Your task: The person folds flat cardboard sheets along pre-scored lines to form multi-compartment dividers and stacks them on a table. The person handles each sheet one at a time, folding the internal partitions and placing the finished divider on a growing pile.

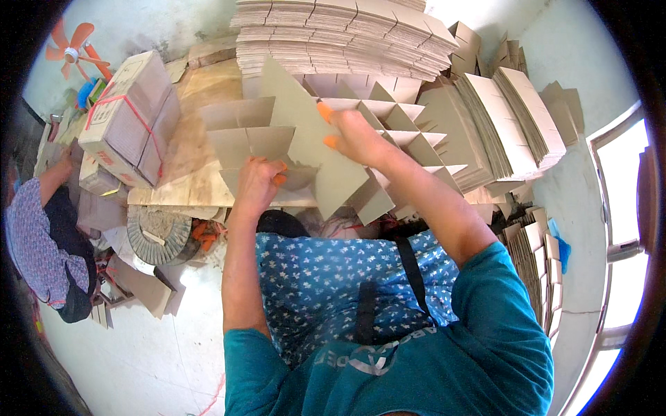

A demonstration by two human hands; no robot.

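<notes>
A grid of slotted grey-brown cardboard divider strips [243, 132] lies on a wooden table [187, 177] in front of me. My right hand [357, 135], with orange fingertip covers, grips a long cardboard strip [312, 139] that runs diagonally across the grid. My left hand [258, 182], also with orange fingertips, presses on the near edge of the grid next to that strip. More interlocked dividers [399, 128] spread to the right behind my right hand.
A tall stack of flat cardboard sheets [347, 35] stands at the back, more bundles [506, 118] on the right. A tied cardboard box [128, 118] sits at the table's left. Another person [41, 236] sits at far left. An orange fan [73, 48] is behind.
</notes>
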